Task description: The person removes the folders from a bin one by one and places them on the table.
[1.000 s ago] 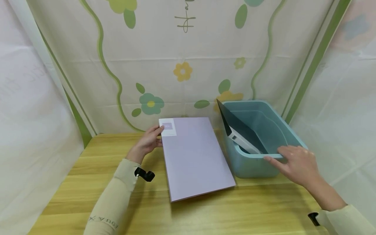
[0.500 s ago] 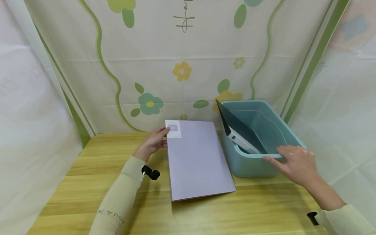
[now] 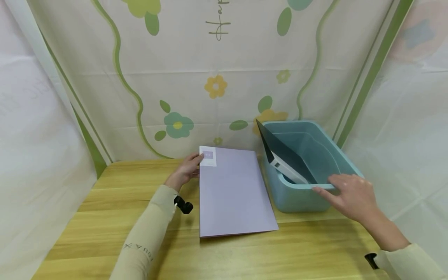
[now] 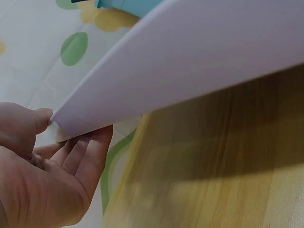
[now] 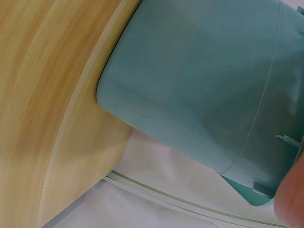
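A lilac folder [image 3: 232,190] lies on the wooden table [image 3: 115,217], its far left corner lifted. My left hand [image 3: 190,165] pinches that corner beside the white label [image 3: 208,156]. In the left wrist view the folder [image 4: 190,61] is raised off the wood, with the thumb above its corner and the fingers [image 4: 80,156] beneath. My right hand [image 3: 336,188] rests with straight fingers on the near rim of a teal bin [image 3: 294,200]. A dark folder [image 3: 283,155] leans inside the bin against its left wall. The right wrist view shows the bin's outer wall [image 5: 204,85] and one fingertip [image 5: 289,199].
A flowered cloth backdrop [image 3: 217,85] hangs right behind the table and the bin. White sheets close off the left side [image 3: 35,136] and the right side [image 3: 413,128]. Bare wood [image 3: 280,252] lies in front of the folder and the bin.
The left hand has shifted right with the folder's far corner, and the folder has swung to lie squarer to the table edge. The right hand has stayed on the bin rim.
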### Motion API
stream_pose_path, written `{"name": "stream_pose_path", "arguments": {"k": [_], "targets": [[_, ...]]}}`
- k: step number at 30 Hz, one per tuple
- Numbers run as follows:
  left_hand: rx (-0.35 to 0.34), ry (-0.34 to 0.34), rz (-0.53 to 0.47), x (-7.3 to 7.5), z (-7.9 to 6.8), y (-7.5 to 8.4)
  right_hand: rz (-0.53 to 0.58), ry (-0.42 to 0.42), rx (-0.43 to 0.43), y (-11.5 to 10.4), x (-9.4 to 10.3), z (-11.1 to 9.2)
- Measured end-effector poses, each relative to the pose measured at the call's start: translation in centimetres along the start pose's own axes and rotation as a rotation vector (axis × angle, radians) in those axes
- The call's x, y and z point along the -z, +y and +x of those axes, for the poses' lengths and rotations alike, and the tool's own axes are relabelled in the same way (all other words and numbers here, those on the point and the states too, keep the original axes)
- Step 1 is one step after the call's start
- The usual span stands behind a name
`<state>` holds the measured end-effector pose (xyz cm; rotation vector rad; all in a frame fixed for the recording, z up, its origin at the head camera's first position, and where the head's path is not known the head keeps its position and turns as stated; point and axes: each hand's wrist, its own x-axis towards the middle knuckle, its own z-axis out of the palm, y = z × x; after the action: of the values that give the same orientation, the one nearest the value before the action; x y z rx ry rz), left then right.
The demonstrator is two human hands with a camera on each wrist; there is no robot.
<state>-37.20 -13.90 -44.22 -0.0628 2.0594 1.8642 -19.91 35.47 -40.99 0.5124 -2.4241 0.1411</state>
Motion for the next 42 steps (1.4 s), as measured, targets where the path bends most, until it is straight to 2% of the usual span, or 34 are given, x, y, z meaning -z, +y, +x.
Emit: {"name": "stream_pose_path", "arguments": {"k": [8, 16, 24, 29, 38, 42], "targets": [[0.016, 0.028, 0.008, -0.1, 0.5, -0.2, -0.001, 0.004, -0.003, 0.0, 0.0, 0.0], [0.033, 0.003, 0.023, 0.0, 0.7, -0.2, -0.007, 0.020, 0.007, 0.0, 0.1, 0.2], [-0.039, -0.047, 0.091, 0.0, 0.7, -0.8, -0.005, 0.008, -0.004, -0.1, 0.2, 0.1], [-0.088, -0.021, 0.167, -0.3, 0.8, -1.2, -0.009, 0.003, -0.009, -0.2, 0.4, 0.0], [-0.160, 0.072, 0.323, -1.4, 0.7, -1.5, -0.005, 0.000, -0.015, -0.4, 0.5, -0.1], [-0.181, 0.069, 0.378, -1.6, 0.4, -1.5, -0.002, 0.001, -0.009, -0.4, 0.4, -0.1]]}}
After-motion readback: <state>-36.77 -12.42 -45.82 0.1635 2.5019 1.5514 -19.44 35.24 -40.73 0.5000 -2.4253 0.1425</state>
